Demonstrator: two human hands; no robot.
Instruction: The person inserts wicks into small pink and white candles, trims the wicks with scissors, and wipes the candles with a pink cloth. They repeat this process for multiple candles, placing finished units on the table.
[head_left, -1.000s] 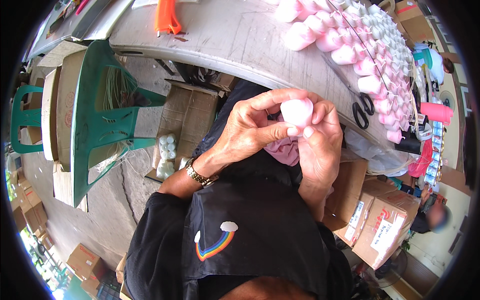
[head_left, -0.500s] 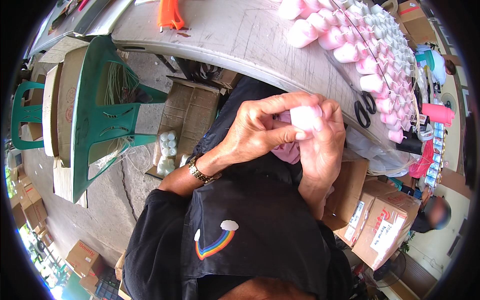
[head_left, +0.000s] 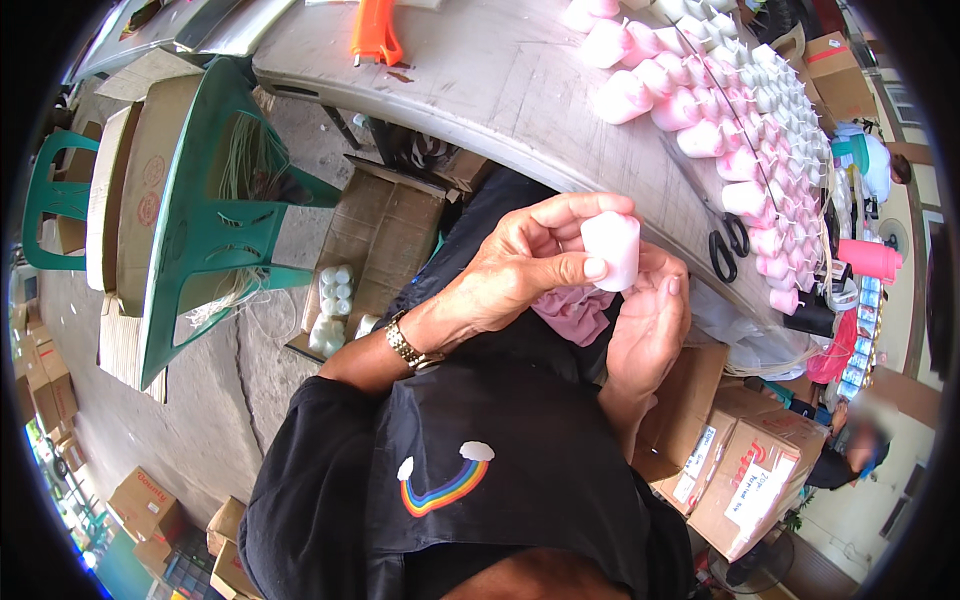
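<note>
A short pale pink pillar candle is pinched between the thumb and fingers of my left hand, which wears a gold-coloured watch at the wrist. Close against the candle's right side is my right hand, palm turned up and fingers loosely apart. Whether its fingertips touch the candle I cannot tell. A crumpled pink cloth shows just below the hands. Rows of pink candles with wicks stand on the table, with white ones farther along.
Black-handled scissors lie near the table edge, before the candles. An orange tool rests at the table's far side. Left stands a green plastic chair, beside an open carton with wrapped white candles. More cartons sit at right.
My right hand has loosened from the candle and opened beside it. The candle is now in my left hand's pinch, with more of its side showing.
</note>
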